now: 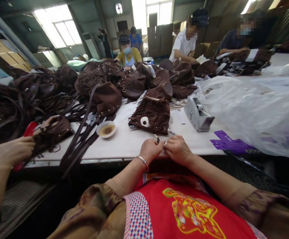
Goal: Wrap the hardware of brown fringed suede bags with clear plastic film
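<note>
My left hand [152, 149], with a bracelet at its wrist, is closed near the table's front edge. A small dark and metallic piece [156, 138] sticks up from its fingers. Touching it from the right, my right hand [177, 149] is pinched on something small and whitish [165, 144] between the two hands, too small to name. Just beyond them lies a dark brown fringed bag [154, 111] with a white roll [144, 121] on it. To the left stands a white bowl [106, 129] with brown liquid.
Brown bags [132, 83] and straps [81, 142] cover the back and left. At the right are a grey tape dispenser [196, 114], purple tape [230, 142] and clear plastic [256, 113]. A co-worker's hand [22, 149] holds a red-handled tool [30, 128] at far left. Several people work opposite.
</note>
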`<state>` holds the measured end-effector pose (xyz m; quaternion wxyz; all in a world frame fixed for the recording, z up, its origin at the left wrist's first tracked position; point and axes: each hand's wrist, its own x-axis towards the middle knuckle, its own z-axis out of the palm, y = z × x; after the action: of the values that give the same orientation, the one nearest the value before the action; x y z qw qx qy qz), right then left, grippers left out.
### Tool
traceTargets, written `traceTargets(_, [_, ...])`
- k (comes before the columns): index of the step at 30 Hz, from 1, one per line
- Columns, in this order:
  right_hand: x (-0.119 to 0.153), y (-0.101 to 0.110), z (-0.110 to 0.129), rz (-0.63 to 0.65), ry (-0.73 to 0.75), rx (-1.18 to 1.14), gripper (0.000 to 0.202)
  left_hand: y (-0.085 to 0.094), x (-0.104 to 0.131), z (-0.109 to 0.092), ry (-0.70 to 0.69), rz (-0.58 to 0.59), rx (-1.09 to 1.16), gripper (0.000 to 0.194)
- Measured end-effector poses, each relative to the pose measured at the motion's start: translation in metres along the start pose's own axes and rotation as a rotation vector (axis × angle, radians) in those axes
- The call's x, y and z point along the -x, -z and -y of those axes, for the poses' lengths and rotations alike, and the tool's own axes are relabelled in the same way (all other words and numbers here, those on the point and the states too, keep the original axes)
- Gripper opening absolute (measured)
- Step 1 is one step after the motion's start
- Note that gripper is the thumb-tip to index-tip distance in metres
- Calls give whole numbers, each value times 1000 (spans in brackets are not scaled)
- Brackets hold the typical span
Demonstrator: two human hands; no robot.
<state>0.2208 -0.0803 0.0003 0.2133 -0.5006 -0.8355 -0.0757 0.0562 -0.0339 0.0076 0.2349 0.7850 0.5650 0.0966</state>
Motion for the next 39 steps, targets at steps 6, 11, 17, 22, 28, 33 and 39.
traceTargets(6, [4,1,-15,47,82,-219,23,-2,-5,-7,32,18,-169,29])
traceTargets(11, [-20,15,-30,33,61,-125,30,3,4,-14,-47,3,-264,24])
traceTargets(17, [-47,18,-21,393,35,81,26,4,5,-3,-92,-85,-281,25])
traceTargets(22, [-47,16,-10,515,-213,29,29,0,-2,9,-115,-182,-171,26])
traceTargets(28, [-50,18,-22,633,-96,-99,28,2,-15,17,-248,-150,-154,27])
traceTargets(33, [-62,22,-33,713,202,-92,32,8,-25,25,-408,-92,-139,28])
traceTargets(39, [-72,17,-39,634,394,-89,25,8,-32,32,-449,-58,-106,25])
